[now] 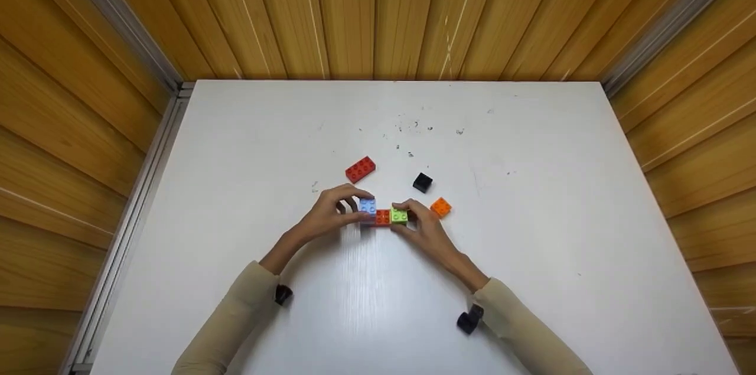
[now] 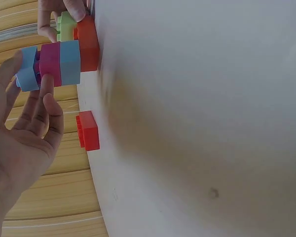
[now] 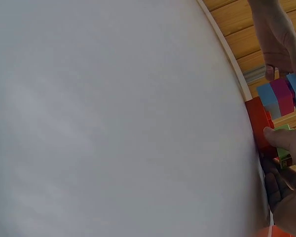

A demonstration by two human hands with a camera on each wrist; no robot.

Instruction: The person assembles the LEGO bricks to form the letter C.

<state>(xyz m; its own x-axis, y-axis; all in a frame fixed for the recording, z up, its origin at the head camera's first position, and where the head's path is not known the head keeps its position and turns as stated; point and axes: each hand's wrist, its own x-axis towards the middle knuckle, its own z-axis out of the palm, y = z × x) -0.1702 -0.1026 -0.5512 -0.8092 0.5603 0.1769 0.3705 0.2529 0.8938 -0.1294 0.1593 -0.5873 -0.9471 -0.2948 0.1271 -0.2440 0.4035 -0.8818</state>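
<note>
My left hand (image 1: 331, 209) pinches a light blue brick (image 2: 27, 69) at the top of a small stack. Below it a magenta brick (image 2: 50, 64) sits on another light blue brick (image 2: 70, 63); studs show in a gap between the top blue brick and the magenta one. This stack stands over the left end of an orange-red brick (image 1: 383, 218) on the table. A lime green brick (image 1: 399, 216) is mounted on that brick's right end. With thumb and fingers, my right hand (image 1: 428, 232) grips the green brick; its thumb also lies near the orange-red brick's side.
Beyond the hands lie a red eight-stud brick (image 1: 360, 169) and a black brick (image 1: 422, 182). An orange brick (image 1: 440, 207) lies just right of my right hand. The white table (image 1: 266, 127) meets wood-patterned walls (image 1: 348, 15) at the back and sides.
</note>
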